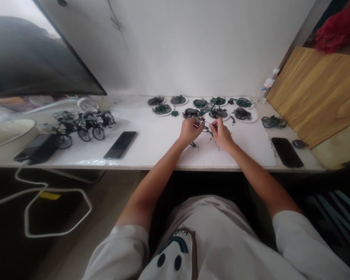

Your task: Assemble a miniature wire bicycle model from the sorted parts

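My left hand [189, 130] is closed on a small dark green model frame [205, 111] that sticks up and away from the fingers over the white table [157, 140]. Close beside it, my right hand [221, 133] pinches a thin small piece [210, 123] held against that frame; what the piece is I cannot make out. Both hands hover just above the table's middle. A few tiny dark parts [193, 145] lie on the surface under the hands.
Several white plates [252, 118] of dark green parts line the back. Finished miniature bicycles [81, 124] stand at the left. A phone [120, 144] lies left of the hands, another phone [286, 151] at the right. A wooden board [317, 89] leans at the right; a monitor [32, 58] at the left.
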Motion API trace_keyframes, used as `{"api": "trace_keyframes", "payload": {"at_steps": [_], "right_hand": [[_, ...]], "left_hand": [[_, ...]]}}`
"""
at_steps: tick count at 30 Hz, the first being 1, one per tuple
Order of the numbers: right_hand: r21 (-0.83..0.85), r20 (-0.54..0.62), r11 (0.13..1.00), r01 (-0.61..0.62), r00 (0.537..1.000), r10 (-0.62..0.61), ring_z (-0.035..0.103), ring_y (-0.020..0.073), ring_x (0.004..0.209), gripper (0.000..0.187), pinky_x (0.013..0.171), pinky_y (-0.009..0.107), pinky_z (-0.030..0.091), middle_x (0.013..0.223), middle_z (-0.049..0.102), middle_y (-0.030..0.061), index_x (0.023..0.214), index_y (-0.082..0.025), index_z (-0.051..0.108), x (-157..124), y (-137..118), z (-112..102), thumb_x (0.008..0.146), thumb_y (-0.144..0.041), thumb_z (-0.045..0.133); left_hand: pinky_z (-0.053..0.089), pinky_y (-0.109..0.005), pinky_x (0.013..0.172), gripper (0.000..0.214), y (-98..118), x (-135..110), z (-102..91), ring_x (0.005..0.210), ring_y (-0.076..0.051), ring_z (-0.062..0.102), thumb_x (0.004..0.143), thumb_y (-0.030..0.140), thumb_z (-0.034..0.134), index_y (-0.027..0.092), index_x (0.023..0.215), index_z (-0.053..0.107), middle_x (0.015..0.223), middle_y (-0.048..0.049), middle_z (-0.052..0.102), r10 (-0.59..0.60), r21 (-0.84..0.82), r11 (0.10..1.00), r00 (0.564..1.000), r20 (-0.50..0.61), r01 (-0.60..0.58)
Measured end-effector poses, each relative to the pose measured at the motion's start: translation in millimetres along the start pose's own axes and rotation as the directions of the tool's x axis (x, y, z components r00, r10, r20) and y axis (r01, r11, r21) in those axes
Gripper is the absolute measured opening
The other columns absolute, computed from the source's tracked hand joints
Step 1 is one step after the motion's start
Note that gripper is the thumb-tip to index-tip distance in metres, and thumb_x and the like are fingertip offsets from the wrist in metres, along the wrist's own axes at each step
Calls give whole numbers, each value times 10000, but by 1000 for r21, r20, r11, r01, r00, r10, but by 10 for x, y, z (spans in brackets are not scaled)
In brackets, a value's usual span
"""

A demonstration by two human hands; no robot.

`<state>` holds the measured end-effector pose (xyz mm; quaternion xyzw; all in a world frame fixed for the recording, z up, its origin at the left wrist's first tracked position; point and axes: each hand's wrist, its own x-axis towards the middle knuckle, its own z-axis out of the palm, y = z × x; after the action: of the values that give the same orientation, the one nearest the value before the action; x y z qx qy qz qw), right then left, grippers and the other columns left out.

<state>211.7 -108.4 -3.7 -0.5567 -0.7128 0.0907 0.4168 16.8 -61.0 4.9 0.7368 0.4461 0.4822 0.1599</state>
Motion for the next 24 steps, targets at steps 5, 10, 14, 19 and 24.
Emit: {"api": "trace_keyframes", "payload": {"at_steps": [5, 10, 14, 19, 24], "right_hand": [[-5, 2, 1000, -9, 1000, 9, 701, 293, 914, 265, 733, 377, 482, 1004, 735, 86, 1223, -281, 586, 2, 8, 4, 1086, -499, 521], [-4, 11, 1000, -11, 1000, 11, 693, 288, 892, 267, 720, 372, 463, 1000, 735, 84, 1213, -283, 582, 1, 5, -2, 1090, -508, 508], [-31, 15, 999, -23, 1000, 24, 689, 285, 869, 266, 699, 365, 438, 965, 732, 83, 1183, -275, 582, 1, -4, -4, 1102, -513, 495], [-49, 14, 999, -14, 1000, 15, 678, 276, 842, 287, 678, 344, 397, 920, 722, 73, 1167, -267, 579, 0, -10, -7, 1116, -525, 465], [-55, 21, 998, -8, 1000, 9, 669, 268, 826, 284, 678, 340, 363, 922, 724, 75, 1148, -256, 574, 2, -20, -12, 1120, -513, 458]], "left_hand": [[601, -368, 727, 214, 8, -4, -4, 745, -231, 750, 927, 391, 749, 206, 820, 750, 881, -117, 819, -3, 3, 1000, 1000, 6, 3], [591, -351, 710, 234, 14, -6, -13, 733, -223, 748, 919, 411, 752, 208, 803, 741, 838, -105, 807, -9, 19, 1000, 1000, 9, 8], [585, -348, 712, 238, 20, -8, -16, 727, -218, 743, 923, 410, 739, 208, 796, 733, 826, -102, 803, 2, 21, 1000, 1000, 7, -3], [591, -352, 724, 252, 24, -10, -13, 725, -221, 745, 927, 408, 737, 208, 775, 723, 852, -104, 815, 11, 39, 999, 1000, 12, -12], [598, -344, 714, 285, -2, -4, 8, 712, -219, 744, 922, 405, 744, 209, 721, 690, 827, -97, 809, 19, 53, 998, 1000, -1, -19]]}}
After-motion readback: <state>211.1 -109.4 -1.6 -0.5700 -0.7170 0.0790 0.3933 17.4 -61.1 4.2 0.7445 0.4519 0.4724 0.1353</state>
